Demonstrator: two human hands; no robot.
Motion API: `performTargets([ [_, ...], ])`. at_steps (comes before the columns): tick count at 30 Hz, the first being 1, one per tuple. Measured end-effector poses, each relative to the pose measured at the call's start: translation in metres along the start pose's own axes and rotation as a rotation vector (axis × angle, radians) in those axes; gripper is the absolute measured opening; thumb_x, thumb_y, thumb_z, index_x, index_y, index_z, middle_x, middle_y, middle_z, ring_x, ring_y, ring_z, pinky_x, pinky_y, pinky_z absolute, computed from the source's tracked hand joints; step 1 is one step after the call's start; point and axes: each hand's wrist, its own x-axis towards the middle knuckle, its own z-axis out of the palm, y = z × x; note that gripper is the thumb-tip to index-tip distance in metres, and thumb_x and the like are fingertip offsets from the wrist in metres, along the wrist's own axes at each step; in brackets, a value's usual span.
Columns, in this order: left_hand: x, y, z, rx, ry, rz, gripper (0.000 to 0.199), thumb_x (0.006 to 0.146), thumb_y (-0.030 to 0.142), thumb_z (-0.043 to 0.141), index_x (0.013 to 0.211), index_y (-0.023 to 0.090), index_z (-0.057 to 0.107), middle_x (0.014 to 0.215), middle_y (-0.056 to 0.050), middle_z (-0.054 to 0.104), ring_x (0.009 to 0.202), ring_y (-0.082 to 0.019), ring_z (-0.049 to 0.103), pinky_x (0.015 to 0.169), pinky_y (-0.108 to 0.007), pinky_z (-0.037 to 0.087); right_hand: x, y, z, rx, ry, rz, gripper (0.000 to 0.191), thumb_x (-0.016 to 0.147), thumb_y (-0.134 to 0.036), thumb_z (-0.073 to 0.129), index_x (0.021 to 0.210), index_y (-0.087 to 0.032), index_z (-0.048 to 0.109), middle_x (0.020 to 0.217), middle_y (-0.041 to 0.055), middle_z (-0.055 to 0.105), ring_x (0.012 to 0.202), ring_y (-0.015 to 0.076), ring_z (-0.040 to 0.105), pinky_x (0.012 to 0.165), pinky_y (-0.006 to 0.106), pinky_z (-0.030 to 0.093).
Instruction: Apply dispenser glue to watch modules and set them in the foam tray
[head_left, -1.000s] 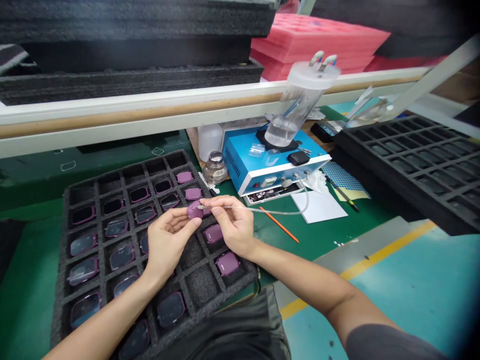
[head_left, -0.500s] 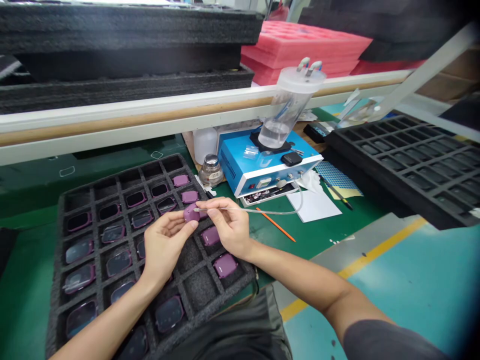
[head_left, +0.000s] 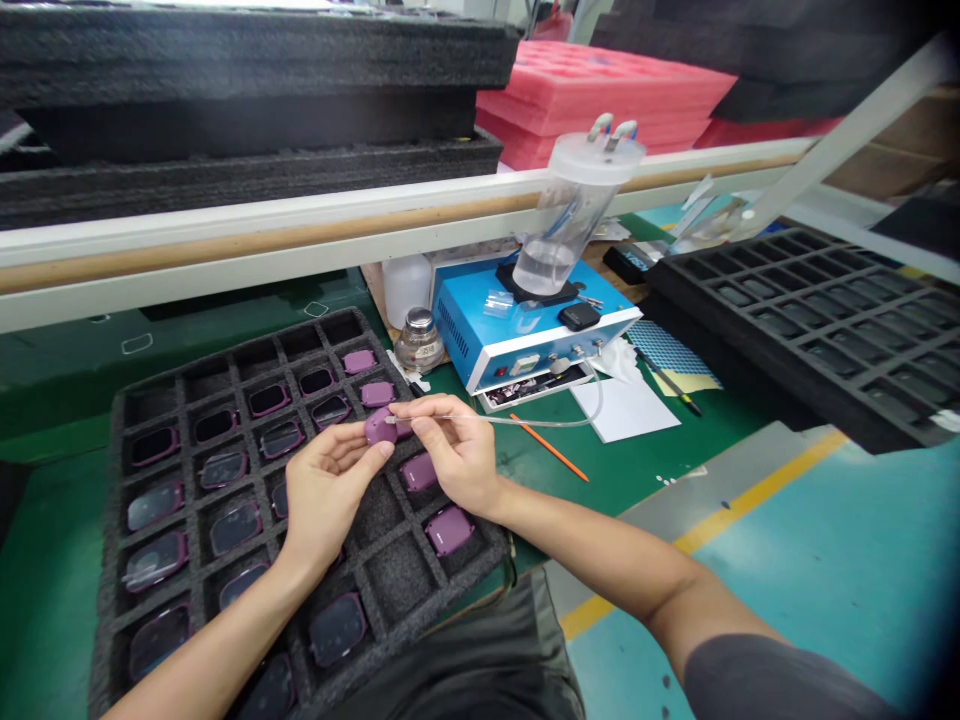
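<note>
Above the black foam tray [head_left: 394, 585], my left hand [head_left: 328, 488] is closed on a small purple watch casing [head_left: 379, 427], gripping it by its edges between thumb and fingers. My right hand [head_left: 456, 450] pinches the end of a thin clear tube [head_left: 536, 422], and its tip meets the casing's face. From my fingers the tube runs right and curves up to the front of a blue box-shaped machine [head_left: 480, 310]. Purple casings [head_left: 448, 530] lie in the tray's right column. Several dark-screened pieces with purple rims [head_left: 337, 628] fill pockets further left.
A clear cylinder holding liquid [head_left: 551, 255] stands on the machine, with a glass bottle [head_left: 420, 342] to its left. An orange stick [head_left: 551, 448] and white paper [head_left: 626, 408] lie on the green mat. A white shelf rail [head_left: 300, 240] crosses overhead. Another black tray [head_left: 832, 300] stands right.
The whole view has shifted slightly. Both hands keep the same grip on the casing and the tube, with no clear movement between them.
</note>
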Motion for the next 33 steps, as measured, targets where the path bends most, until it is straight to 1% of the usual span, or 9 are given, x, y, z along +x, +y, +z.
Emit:
performTargets([
  [8,0.0005,-0.0022,-0.001,-0.002,-0.01,0.0,0.04,0.062,0.033,0.094,0.093,0.015,0.076,0.092,-0.007,0.08,0.084,-0.019,0.076,0.086,-0.03,0.062,0.0002,-0.0006,0.0002,-0.025,0.003,0.027,0.02,0.097,-0.042,0.063,0.101,-0.023,0.068,0.105,0.0065,0.078,0.1,0.0185,0.076,0.091,0.035,0.062],
  [13,0.0006,-0.0012,-0.0012,-0.002,-0.01,-0.004,0.04,0.062,0.033,0.094,0.093,0.016,0.076,0.093,-0.007,0.08,0.085,-0.019,0.076,0.087,-0.031,0.062,-0.0004,0.0015,0.0,0.031,-0.006,0.002,0.011,0.098,-0.031,0.065,0.103,-0.023,0.07,0.107,0.0052,0.077,0.101,0.0164,0.075,0.091,0.031,0.062],
  [15,0.0005,-0.0006,-0.0012,-0.003,-0.012,-0.004,0.04,0.062,0.033,0.094,0.093,0.015,0.076,0.093,-0.007,0.08,0.085,-0.019,0.076,0.087,-0.031,0.062,-0.0006,0.0019,-0.0002,0.039,-0.007,-0.002,0.01,0.098,-0.03,0.065,0.103,-0.023,0.07,0.107,0.0049,0.077,0.101,0.016,0.075,0.091,0.031,0.061],
  [19,0.0004,-0.0005,-0.0009,-0.003,-0.014,-0.001,0.039,0.063,0.033,0.094,0.093,0.015,0.076,0.092,-0.006,0.08,0.084,-0.018,0.076,0.085,-0.028,0.062,-0.0005,0.0007,-0.0002,-0.001,0.0,0.013,0.015,0.098,-0.036,0.064,0.101,-0.023,0.069,0.105,0.006,0.078,0.099,0.0174,0.075,0.091,0.033,0.062],
  [22,0.0001,-0.0006,-0.0005,0.0,-0.009,-0.005,0.04,0.062,0.033,0.094,0.093,0.015,0.076,0.092,-0.006,0.08,0.084,-0.019,0.076,0.085,-0.029,0.062,-0.0002,-0.0004,0.0,-0.024,0.004,0.029,0.019,0.097,-0.041,0.064,0.1,-0.023,0.068,0.105,0.0063,0.078,0.099,0.0183,0.076,0.091,0.034,0.062],
  [28,0.0003,-0.0005,-0.0001,0.007,-0.009,-0.005,0.04,0.062,0.034,0.094,0.092,0.015,0.076,0.092,-0.007,0.08,0.085,-0.02,0.076,0.087,-0.032,0.062,0.0001,0.0006,0.0005,-0.003,-0.001,0.013,0.016,0.097,-0.038,0.064,0.101,-0.024,0.069,0.105,0.0057,0.078,0.099,0.0177,0.076,0.091,0.034,0.062],
  [33,0.0008,0.0004,-0.0006,0.014,0.001,-0.013,0.042,0.06,0.036,0.094,0.092,0.015,0.076,0.092,-0.008,0.08,0.085,-0.022,0.076,0.087,-0.035,0.062,0.0004,-0.0004,0.0002,-0.033,0.001,0.033,0.021,0.097,-0.043,0.063,0.1,-0.023,0.068,0.104,0.0061,0.078,0.099,0.0187,0.075,0.091,0.035,0.062],
])
